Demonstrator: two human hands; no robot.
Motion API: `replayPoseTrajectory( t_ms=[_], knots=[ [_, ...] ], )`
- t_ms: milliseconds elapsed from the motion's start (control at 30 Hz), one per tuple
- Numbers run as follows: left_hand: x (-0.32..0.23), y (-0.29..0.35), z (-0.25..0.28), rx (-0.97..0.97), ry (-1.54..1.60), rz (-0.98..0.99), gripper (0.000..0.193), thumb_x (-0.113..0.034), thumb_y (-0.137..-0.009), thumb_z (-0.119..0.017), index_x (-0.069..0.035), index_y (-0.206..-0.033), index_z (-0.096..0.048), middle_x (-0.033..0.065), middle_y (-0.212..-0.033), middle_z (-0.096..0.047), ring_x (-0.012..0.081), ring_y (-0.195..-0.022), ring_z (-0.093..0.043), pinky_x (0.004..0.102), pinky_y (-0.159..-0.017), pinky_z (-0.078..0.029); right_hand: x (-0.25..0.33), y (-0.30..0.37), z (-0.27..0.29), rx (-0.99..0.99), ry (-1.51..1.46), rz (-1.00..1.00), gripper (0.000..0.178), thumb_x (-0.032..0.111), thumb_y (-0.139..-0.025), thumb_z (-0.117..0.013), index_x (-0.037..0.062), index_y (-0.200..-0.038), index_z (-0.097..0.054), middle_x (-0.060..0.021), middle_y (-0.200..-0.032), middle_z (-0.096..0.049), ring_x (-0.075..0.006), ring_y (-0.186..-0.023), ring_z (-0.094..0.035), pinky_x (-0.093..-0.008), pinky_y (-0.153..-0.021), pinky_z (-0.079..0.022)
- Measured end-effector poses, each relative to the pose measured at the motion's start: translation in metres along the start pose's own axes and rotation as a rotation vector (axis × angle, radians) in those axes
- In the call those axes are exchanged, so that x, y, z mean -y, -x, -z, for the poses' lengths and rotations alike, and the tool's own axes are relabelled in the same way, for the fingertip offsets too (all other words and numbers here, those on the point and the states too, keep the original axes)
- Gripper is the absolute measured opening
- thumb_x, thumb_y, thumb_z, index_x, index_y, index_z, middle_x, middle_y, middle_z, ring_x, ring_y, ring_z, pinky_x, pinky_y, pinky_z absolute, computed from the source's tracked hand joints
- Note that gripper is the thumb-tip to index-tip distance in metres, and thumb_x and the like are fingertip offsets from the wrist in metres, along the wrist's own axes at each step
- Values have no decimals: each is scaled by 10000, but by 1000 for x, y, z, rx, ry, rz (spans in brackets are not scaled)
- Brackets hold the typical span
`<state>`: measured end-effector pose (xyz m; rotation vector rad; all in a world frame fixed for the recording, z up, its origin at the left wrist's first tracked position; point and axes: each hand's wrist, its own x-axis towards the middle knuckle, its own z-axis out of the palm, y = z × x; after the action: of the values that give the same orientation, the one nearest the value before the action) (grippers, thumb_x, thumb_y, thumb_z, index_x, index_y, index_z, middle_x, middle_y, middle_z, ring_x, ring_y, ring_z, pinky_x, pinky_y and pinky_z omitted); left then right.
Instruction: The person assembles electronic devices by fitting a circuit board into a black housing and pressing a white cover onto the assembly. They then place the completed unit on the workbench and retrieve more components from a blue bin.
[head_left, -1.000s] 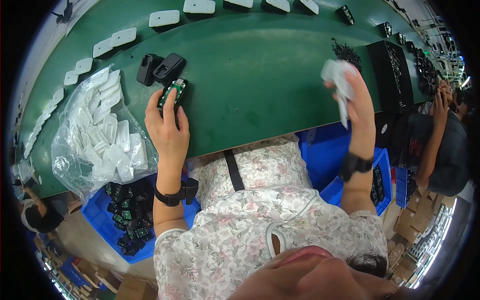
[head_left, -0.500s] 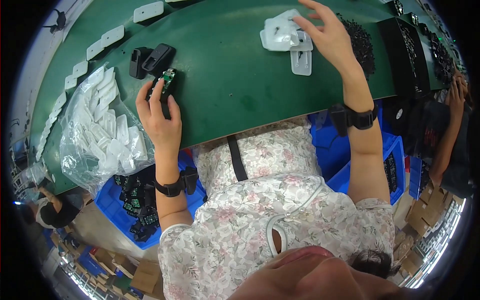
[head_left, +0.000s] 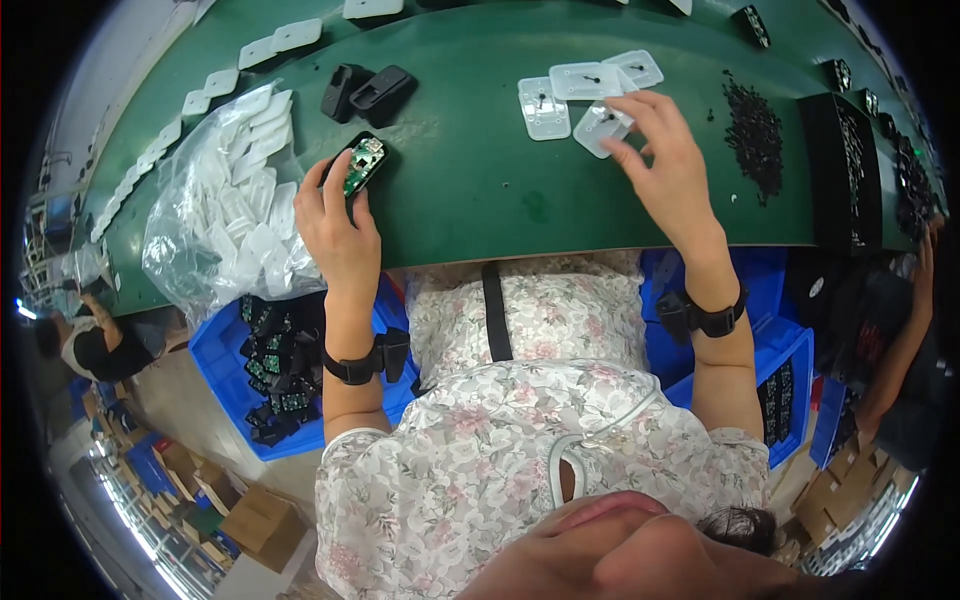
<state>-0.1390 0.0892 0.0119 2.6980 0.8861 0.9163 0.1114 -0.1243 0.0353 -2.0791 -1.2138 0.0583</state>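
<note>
My left hand point(head_left: 340, 222) has its fingers around a black casing with a green circuit board point(head_left: 364, 166) showing in it, at the table's left-middle. Just beyond that casing lie two black plastic shells point(head_left: 382, 94). My right hand point(head_left: 668, 172) pinches a translucent white plastic cover point(head_left: 598, 130) between thumb and fingers, with a small dark piece on it. Beside it are several similar covers, among them an upright one point(head_left: 544, 110) and a sideways one point(head_left: 588, 80), each with a small dark piece on top.
A clear bag of white covers point(head_left: 240, 215) lies at the left. Small black parts are heaped point(head_left: 754, 140) right of my right hand, near a black box point(head_left: 840, 180). Blue bins point(head_left: 225, 375) stand below the table point(head_left: 470, 190). Another person's arm point(head_left: 905, 340) is at far right.
The bunched white covers are now spread out over the table. My right hand has come lower and taken hold of one. My left hand still holds the casing. The whole view has shifted.
</note>
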Motion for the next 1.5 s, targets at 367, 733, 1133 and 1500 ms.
replayPoseTrajectory(
  t_ms=[367,733,1133,1500],
  knots=[
    [-30,14,-5,47,603,245,589,27,-771,-712,-15,-1303,-463,149,-1165,-528,230,-1046,-548,315,-806,-500,34,-28,-23,89,122,391,390,235,-832,-685,79,-1179,-598,-91,-1119,-606,-264,-955,-598,-349,-820,-484],
    [-108,-11,-45,219,1153,175,500,-110,-819,-713,-15,-1244,-467,133,-1164,-493,248,-1071,-533,320,-876,-494,28,23,-24,-82,-1435,-328,320,137,-1000,-458,0,-1289,-447,-108,-1183,-586,-205,-1053,-604,-438,-954,-507],
    [-98,-64,-106,85,5,-196,501,-293,-748,-736,-44,-1127,-522,88,-1044,-534,258,-992,-500,381,-778,-414,-1,44,32,-94,386,3,332,154,-781,-727,38,-1076,-628,-102,-979,-628,-281,-963,-588,-346,-808,-480],
    [-43,-49,-76,106,382,-254,446,-117,-759,-705,-71,-1174,-546,65,-1073,-593,279,-1043,-534,399,-849,-432,3,31,32,6,148,162,402,22,-814,-655,41,-1210,-588,-150,-1153,-605,-307,-1052,-586,-355,-912,-457]
  ],
)
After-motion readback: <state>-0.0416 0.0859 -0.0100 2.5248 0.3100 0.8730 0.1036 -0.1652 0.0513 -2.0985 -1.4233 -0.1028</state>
